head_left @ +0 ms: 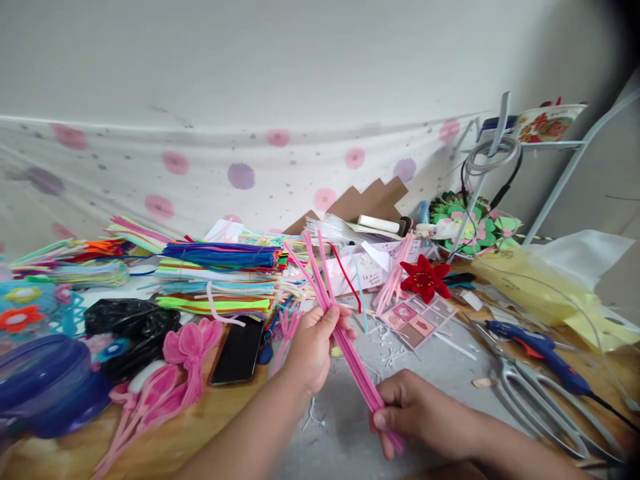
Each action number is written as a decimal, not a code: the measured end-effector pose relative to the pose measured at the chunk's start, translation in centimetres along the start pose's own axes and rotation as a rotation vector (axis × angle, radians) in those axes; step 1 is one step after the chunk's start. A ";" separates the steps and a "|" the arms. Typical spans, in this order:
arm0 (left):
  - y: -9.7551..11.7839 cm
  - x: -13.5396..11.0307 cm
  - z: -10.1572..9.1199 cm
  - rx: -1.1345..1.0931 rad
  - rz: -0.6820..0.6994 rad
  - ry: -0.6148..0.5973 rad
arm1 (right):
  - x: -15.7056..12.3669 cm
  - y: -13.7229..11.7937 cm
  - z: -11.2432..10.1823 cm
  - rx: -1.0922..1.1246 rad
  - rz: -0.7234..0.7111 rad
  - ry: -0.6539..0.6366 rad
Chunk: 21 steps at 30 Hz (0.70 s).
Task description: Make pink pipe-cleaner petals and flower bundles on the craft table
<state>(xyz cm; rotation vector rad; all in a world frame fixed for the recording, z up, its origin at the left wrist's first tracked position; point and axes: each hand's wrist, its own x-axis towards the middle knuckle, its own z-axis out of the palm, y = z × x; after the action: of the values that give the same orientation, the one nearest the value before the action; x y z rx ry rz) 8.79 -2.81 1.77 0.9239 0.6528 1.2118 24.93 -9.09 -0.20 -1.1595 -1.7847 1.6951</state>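
Both my hands grip one bundle of pink pipe cleaners (357, 367), held slantwise above the grey mat (345, 443). My left hand (320, 343) is closed around its upper part, where several strands fan apart at the top. Lower down, the fingers of my right hand (405, 407) pinch the bundle near its bottom end. Short white scraps (395, 353) are scattered on the mat behind it. Finished pink pipe-cleaner flowers (193, 353) lie to the left. A red pipe-cleaner flower (425, 279) is beyond my right hand.
Large scissors (535, 400) and a blue glue gun (545, 353) lie at right, near a yellow plastic bag (540, 280). On the left are a phone (237, 352), a black bag (133, 327) and a blue container (50, 380). Stacks of coloured pipe cleaners (220, 257) stand behind.
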 end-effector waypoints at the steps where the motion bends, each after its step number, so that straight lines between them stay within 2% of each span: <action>1: 0.0 0.1 -0.1 0.031 -0.010 0.017 | -0.3 -0.2 -0.1 -0.001 0.013 -0.010; 4: -0.1 0.3 -0.3 0.087 -0.072 0.056 | -1.1 -0.7 -0.6 -0.013 0.055 -0.028; 7: 0.1 0.5 -0.5 0.106 -0.163 0.018 | -2.1 -1.2 -1.0 -0.040 0.069 -0.018; 9: 0.2 0.6 -0.5 0.101 -0.219 -0.010 | -2.7 -1.4 -1.5 -0.090 0.026 -0.043; 11: 0.1 0.5 -0.5 0.077 -0.270 -0.009 | -3.1 -1.5 -2.3 -0.152 -0.093 -0.044; 12: 0.0 0.4 -0.4 0.062 -0.295 -0.005 | -3.1 -1.5 -2.9 -0.200 -0.183 0.010; 15: -0.5 -0.1 0.0 0.027 -0.378 -0.024 | -2.6 -1.0 -4.5 -0.484 -0.549 0.377; 17: -0.9 -0.5 0.4 -0.013 -0.420 -0.044 | -2.0 -0.8 -5.2 -0.777 -0.761 0.535; 19: -1.3 -0.8 0.8 -0.078 -0.403 -0.051 | -1.4 -0.9 -5.3 -1.041 -0.867 0.514; 21: -1.7 -0.9 1.0 -0.138 -0.345 -0.055 | -1.1 -1.3 -5.2 -1.226 -0.895 0.456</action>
<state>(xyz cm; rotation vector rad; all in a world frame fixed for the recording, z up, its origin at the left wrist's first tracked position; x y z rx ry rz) 10.26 -4.08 0.74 0.6933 0.6464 0.9082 29.16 -6.68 2.18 -0.7312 -2.4258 -0.2523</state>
